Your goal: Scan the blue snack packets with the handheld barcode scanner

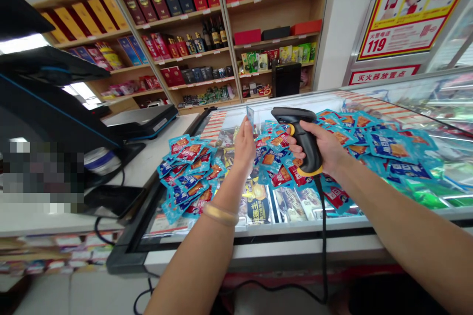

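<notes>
My left hand (244, 145) is raised above the freezer's glass top, closed on a small blue snack packet (250, 115) seen almost edge-on. Facing it, a black and yellow barcode scanner (309, 150) is gripped by my right hand (327, 145), its head pointing left toward the packet. The scanner's cable hangs down over the front edge. Beneath and around both hands lie blue snack packets with red or navy labels: a pile on the left (190, 172), another in the middle (277, 150), and a large spread on the right (388, 145).
Wrapped ice creams (257, 204) show through the glass of the chest freezer (266, 251). Left of it stands a counter (155, 157) with a weighing scale (148, 120) and a dark checkout terminal (48, 103). Shelves (185, 17) of boxes and bottles line the back wall.
</notes>
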Available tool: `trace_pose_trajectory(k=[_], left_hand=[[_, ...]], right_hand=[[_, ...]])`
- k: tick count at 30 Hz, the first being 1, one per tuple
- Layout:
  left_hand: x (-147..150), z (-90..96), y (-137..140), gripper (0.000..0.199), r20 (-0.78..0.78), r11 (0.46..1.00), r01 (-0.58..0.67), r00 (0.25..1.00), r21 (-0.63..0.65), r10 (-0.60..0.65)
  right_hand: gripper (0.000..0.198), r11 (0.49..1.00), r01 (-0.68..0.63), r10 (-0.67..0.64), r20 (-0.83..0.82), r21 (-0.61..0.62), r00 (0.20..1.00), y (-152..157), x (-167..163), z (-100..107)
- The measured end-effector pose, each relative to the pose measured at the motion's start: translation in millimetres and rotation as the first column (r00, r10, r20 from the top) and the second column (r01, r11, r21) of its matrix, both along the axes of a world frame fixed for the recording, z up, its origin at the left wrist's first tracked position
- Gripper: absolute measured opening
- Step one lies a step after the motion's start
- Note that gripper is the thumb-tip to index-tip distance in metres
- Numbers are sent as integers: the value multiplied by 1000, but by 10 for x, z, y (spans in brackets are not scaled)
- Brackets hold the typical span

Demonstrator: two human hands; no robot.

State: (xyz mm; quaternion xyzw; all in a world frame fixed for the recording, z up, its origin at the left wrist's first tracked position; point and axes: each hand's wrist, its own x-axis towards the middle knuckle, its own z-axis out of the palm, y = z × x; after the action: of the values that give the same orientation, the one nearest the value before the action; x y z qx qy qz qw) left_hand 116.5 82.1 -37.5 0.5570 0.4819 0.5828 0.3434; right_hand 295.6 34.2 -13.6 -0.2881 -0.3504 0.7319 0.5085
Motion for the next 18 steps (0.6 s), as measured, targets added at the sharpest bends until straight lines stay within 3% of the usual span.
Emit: trace_pose_trajectory(k=[3,5,7,9,11,12,15,18], left_hand=[[-299,147,-15,52,-226,979,-108,963,174,146],[-583,263,-73,50,-383,943,-180,880,278,281],[-883,344,-170,49,-539,901,-286,727,326,426],[-1154,353,-276,49,-685,852,-406,518,331,513],[-1363,282,-353,46,-816,839,-467,346,279,463],[-1441,227,-373,45,-867,848,-480,298,224,398],[-1574,56,-379,49,-932,877,-473,276,83,236],[-1577,-4,-373,52,-917,877,-469,296,104,267]], right_hand=[[20,999,-33,33,-31,-19,999,-17,-222,72],[21,997,-71,70,-48,-29,996,-24,-428,121],[24,993,-110,107,-61,-48,992,-30,-658,149],[26,986,-151,146,-75,-69,986,-35,-882,137],[27,978,-192,185,-88,-81,979,-37,-1069,81],[27,974,-212,205,-92,-83,974,-37,-1141,40],[23,963,-261,253,-94,-75,963,-44,-1260,-81],[20,961,-261,255,-81,-85,964,-62,-1253,-118]])
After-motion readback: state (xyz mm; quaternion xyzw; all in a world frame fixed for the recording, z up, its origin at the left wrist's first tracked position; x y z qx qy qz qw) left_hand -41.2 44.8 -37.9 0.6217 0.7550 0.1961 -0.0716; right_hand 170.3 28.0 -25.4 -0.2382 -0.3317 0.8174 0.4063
